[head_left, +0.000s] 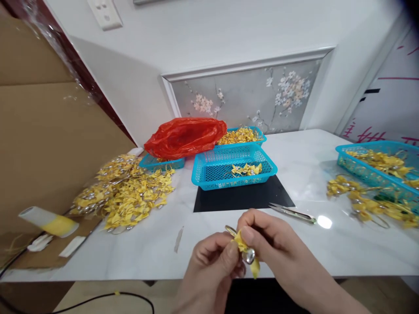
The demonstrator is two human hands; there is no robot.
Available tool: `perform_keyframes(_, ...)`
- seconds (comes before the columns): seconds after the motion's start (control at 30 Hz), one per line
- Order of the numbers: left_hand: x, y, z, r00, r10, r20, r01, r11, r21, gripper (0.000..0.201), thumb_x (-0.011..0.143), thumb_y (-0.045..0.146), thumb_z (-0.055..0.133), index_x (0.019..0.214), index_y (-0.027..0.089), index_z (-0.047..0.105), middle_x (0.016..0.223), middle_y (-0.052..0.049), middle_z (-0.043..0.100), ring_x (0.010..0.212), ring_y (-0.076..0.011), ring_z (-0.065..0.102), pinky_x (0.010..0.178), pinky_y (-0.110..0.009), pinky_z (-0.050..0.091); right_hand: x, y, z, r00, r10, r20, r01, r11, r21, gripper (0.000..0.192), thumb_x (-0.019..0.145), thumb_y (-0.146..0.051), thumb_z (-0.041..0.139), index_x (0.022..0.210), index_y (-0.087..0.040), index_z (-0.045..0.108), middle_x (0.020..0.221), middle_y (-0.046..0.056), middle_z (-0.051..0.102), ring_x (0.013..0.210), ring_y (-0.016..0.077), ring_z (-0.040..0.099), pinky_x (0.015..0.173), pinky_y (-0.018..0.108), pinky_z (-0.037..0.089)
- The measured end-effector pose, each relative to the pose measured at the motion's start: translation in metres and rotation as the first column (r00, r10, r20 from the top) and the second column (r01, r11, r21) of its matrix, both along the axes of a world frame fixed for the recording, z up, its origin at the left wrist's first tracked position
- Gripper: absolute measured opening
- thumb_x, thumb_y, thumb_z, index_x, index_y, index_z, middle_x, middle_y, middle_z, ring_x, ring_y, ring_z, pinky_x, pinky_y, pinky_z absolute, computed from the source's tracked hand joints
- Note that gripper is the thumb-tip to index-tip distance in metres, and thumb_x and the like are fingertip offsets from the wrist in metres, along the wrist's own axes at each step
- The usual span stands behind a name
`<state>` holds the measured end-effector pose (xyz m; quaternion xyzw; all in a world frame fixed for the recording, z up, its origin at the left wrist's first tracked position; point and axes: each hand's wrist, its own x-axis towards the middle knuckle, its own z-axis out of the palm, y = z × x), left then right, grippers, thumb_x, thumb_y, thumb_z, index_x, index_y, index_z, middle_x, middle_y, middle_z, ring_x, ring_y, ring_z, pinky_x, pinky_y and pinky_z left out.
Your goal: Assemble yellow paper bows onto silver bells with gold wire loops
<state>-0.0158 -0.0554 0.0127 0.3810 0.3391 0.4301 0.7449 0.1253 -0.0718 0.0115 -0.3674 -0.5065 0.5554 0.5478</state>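
Note:
Between my two hands is a yellow ribbon ornament [241,241] with a clear faceted gem and a thin gold-coloured loop at its top. My left hand [214,261] pinches its left side between thumb and fingers. From the right, my right hand [271,242] pinches the yellow ribbon near the loop. A ribbon tail hangs below the gem. Both hands are over the table's front edge. Just beyond my right hand lies a pair of thread snips [293,213]. Farther back, a blue basket [209,181] with a few yellow ornaments [247,169] stands on a black mat [216,201].
A heap of yellow ornaments [137,196] lies at left, near a cardboard box [42,131] and a yellow-white roll [49,221]. A red plastic bag [186,137] rests on baskets behind. At right are another blue basket [366,165] and loose ornaments [366,203].

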Motion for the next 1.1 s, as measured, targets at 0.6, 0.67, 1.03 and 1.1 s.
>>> perform_keyframes(0.6,-0.006,0.004,0.013,0.974,0.141,-0.180,-0.102,0.973,0.209,0.018,0.078,0.025,0.079,0.085,0.021,0.064,0.069,0.002,0.066,0.066,-0.0113,0.057,0.063,-0.020,0.047,0.003,0.001,0.008,0.955,-0.091,0.281,0.071,0.994,0.082,0.027,0.097,-0.033,0.049,0.075,-0.018,0.055,0.067,-0.002,0.053,0.061,0.0115,0.047,0.055,0.022,0.036)
perform_keyframes(0.67,-0.001,0.005,0.010,0.991,0.092,-0.093,-0.081,0.990,0.113,0.021,0.076,0.025,0.081,0.084,0.020,0.063,0.063,0.003,0.064,0.062,-0.0110,0.057,0.062,-0.021,0.047,0.001,0.005,0.006,0.979,-0.050,0.197,0.049,0.999,0.011,0.030,0.096,-0.038,0.052,0.074,-0.018,0.054,0.065,-0.003,0.050,0.060,0.0107,0.044,0.054,0.022,0.034)
perform_keyframes(1.03,-0.003,0.004,0.002,0.902,0.421,-0.098,-0.353,0.848,0.396,0.015,0.072,0.025,0.084,0.083,0.029,0.075,0.073,0.005,0.066,0.068,-0.0117,0.059,0.063,-0.017,0.050,0.010,0.005,0.001,0.990,-0.140,0.035,0.140,0.990,-0.012,0.038,0.096,-0.053,0.047,0.084,-0.018,0.056,0.066,-0.005,0.038,0.057,0.0097,0.031,0.051,0.023,0.025)
perform_keyframes(1.1,-0.006,0.002,0.000,0.890,0.447,-0.089,-0.328,0.765,0.555,0.007,0.076,0.025,0.081,0.081,0.029,0.078,0.074,0.003,0.067,0.068,-0.0126,0.059,0.061,-0.017,0.049,0.012,-0.004,0.002,0.994,-0.070,0.086,0.072,0.997,-0.022,0.031,0.095,-0.046,0.052,0.084,-0.018,0.057,0.069,-0.003,0.044,0.061,0.0107,0.036,0.054,0.023,0.030)
